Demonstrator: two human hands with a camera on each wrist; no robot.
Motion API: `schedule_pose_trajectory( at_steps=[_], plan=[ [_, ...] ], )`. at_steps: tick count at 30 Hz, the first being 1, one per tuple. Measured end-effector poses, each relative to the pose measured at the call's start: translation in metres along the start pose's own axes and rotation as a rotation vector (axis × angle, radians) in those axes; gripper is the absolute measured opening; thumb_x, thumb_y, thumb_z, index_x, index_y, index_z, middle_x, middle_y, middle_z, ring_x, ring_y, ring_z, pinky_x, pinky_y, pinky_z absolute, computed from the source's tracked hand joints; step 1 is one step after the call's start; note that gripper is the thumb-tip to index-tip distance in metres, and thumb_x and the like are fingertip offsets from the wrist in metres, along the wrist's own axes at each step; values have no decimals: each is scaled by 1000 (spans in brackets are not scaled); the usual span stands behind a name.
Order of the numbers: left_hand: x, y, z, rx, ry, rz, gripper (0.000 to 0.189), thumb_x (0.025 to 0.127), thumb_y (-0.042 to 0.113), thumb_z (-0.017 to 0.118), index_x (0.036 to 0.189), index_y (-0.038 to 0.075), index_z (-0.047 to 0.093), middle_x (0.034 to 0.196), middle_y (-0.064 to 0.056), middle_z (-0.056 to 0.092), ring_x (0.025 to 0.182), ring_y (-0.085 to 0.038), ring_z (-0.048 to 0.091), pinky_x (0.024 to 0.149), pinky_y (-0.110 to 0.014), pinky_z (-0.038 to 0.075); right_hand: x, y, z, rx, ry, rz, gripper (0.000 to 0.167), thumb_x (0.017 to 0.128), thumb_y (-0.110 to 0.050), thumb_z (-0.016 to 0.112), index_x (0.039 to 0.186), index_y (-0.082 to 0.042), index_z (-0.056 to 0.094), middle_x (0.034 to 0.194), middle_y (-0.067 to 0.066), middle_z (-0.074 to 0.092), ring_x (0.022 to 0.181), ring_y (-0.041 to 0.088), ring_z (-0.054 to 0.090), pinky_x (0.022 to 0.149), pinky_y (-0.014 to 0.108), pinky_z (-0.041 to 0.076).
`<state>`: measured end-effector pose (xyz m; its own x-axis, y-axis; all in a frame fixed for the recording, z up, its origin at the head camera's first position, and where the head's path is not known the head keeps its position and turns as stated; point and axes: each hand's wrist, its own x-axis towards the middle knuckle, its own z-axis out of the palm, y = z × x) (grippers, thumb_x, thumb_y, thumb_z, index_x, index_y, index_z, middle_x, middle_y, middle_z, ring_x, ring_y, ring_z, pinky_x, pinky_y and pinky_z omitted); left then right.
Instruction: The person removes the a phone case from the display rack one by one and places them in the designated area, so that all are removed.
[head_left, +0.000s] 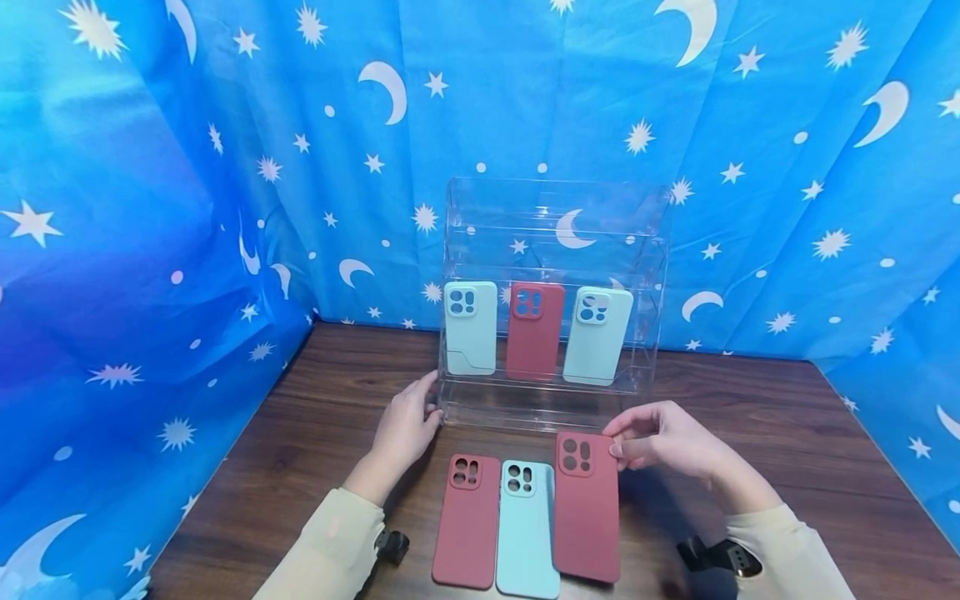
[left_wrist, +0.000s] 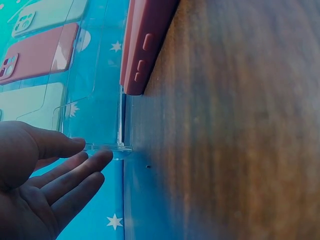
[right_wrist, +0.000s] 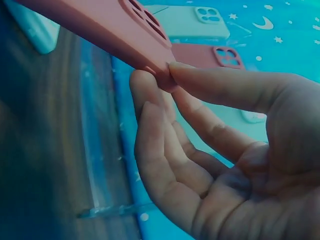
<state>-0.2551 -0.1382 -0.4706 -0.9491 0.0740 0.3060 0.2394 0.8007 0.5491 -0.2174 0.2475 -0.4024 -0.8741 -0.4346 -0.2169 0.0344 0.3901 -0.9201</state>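
Note:
My right hand (head_left: 667,442) pinches the top right corner of a red phone case (head_left: 587,517) between thumb and fingers. In the right wrist view that red case (right_wrist: 105,30) slants across the top, its camera cutouts near the fingertips. My left hand (head_left: 407,421) rests by the lower left corner of a clear tiered display stand (head_left: 487,408), fingers extended, fingertips right at its edge. A mint phone case (head_left: 527,542) and another red phone case (head_left: 465,533) lie side by side on the table, left of the held one.
On the stand's middle tier lean a mint case (head_left: 471,333), a red case (head_left: 535,337) and a second mint case (head_left: 597,342). Blue curtains (head_left: 480,100) with moons and stars hang behind and beside the brown wooden table (head_left: 315,500).

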Motion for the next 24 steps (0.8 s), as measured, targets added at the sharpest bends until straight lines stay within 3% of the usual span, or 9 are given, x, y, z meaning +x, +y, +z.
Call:
schedule_pose_trajectory(
  at_steps=[6,24],
  plan=[
    [0,2,0,-1,-9,-4,65,90,3,76,150,8,52,126,-13,71,97,-20,74,91,-43,61,-3,18,2,56,-55,38,31,93,-5,67,117,14,66,89,8,76,78,19,74,75,39,66],
    [1,-1,3,2,-18,-28,66,91,4,75,152,11,51,131,-12,70,99,-19,75,92,-44,61,6,44,11,13,23,95,32,93,-6,73,116,14,68,90,11,78,78,19,76,76,41,66]
  ],
)
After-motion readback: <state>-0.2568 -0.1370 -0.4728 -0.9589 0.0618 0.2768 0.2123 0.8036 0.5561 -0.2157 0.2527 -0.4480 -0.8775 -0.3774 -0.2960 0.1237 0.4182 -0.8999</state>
